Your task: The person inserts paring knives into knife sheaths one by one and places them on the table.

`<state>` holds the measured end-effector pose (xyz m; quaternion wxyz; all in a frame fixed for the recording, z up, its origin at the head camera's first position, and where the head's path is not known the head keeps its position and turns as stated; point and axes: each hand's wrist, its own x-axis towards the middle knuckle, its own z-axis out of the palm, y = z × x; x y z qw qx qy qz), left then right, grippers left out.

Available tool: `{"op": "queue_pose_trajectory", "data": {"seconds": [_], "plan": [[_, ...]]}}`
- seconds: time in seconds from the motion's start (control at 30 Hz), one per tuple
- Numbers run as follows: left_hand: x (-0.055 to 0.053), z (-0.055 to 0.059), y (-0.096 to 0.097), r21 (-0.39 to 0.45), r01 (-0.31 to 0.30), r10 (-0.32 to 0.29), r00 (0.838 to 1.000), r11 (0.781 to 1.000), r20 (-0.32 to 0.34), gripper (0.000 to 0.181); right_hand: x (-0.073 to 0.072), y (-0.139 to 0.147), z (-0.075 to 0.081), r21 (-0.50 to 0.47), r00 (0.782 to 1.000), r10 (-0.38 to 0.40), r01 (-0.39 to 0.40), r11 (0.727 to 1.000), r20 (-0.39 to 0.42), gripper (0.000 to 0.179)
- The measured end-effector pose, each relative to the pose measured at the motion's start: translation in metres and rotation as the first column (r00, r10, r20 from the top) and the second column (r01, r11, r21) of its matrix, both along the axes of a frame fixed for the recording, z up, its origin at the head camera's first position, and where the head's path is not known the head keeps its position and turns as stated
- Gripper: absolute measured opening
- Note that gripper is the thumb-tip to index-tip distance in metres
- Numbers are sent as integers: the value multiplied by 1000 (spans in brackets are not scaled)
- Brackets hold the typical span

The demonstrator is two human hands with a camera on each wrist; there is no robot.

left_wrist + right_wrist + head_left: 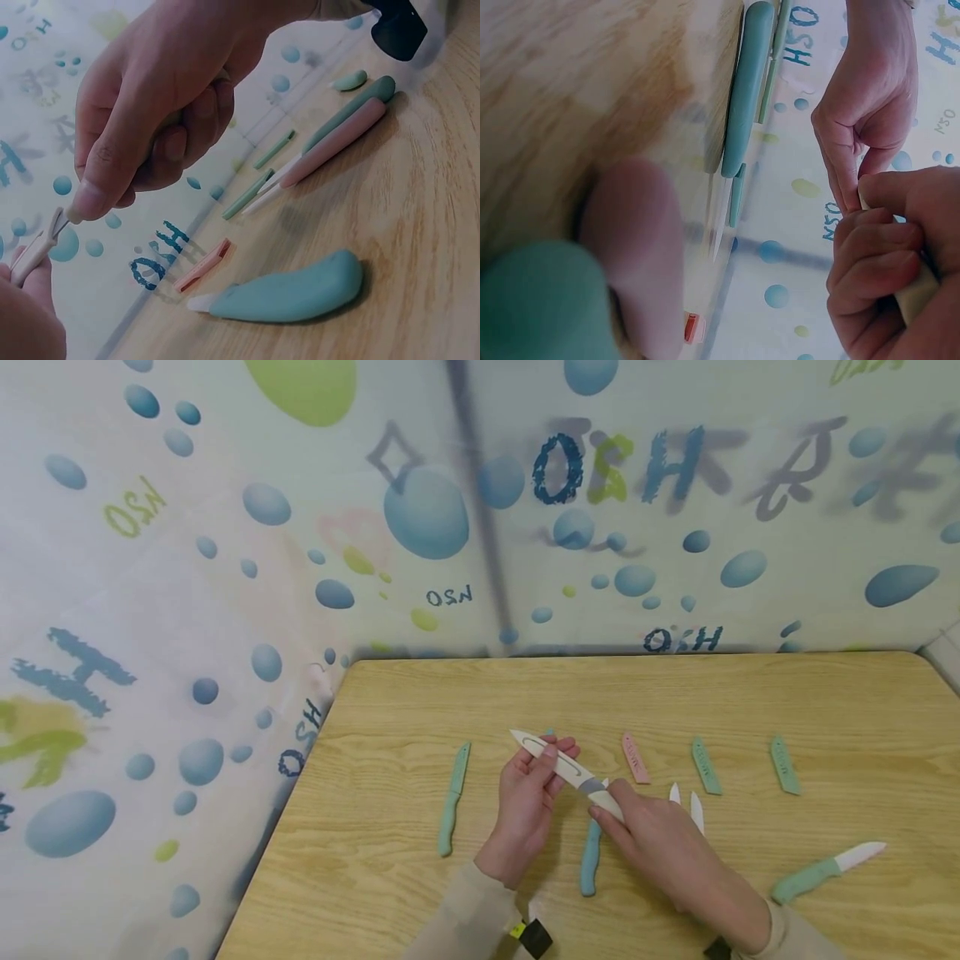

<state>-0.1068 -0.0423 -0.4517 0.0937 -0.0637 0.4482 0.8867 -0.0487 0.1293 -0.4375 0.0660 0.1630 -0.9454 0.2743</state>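
Note:
Both hands hold a cream-handled knife above the table. My left hand (528, 797) pinches its white slotted sheath (576, 772) between thumb and fingers. My right hand (667, 835) grips the cream handle (611, 806), mostly covered by the fingers. Between sheath and handle shows a short grey stretch (592, 786). In the left wrist view the sheath's mouth (52, 229) looks forked, close to the right thumb. A blue-handled knife (590, 864) lies below the hands, its white blade partly hidden.
Left lies a green knife (453, 802), sheathed. A pink sheath (635, 758) and two green sheaths (706, 767) (785, 766) lie farther back. Two white-bladed knives, with pink (337, 142) and green (352, 112) handles, lie beside the right hand. Another green knife (810, 880) lies bare at right.

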Motion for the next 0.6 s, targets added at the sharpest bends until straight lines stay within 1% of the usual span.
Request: {"op": "queue_pose_trajectory", "data": {"seconds": [0.3,0.43,0.6], "plan": [[1,-3,3,-5,-4,4,1000,1000,-14,24,0,0,-1,-13,999,11,-12,1000,-35,21],[3,-2,4,-13,-1,1,1000,1000,-12,22,0,-1,-2,-23,1000,10,-10,1000,-21,21],[5,-3,6,-23,14,-15,1000,1000,-18,26,0,-1,-2,-24,1000,-4,4,1000,-10,21]]}}
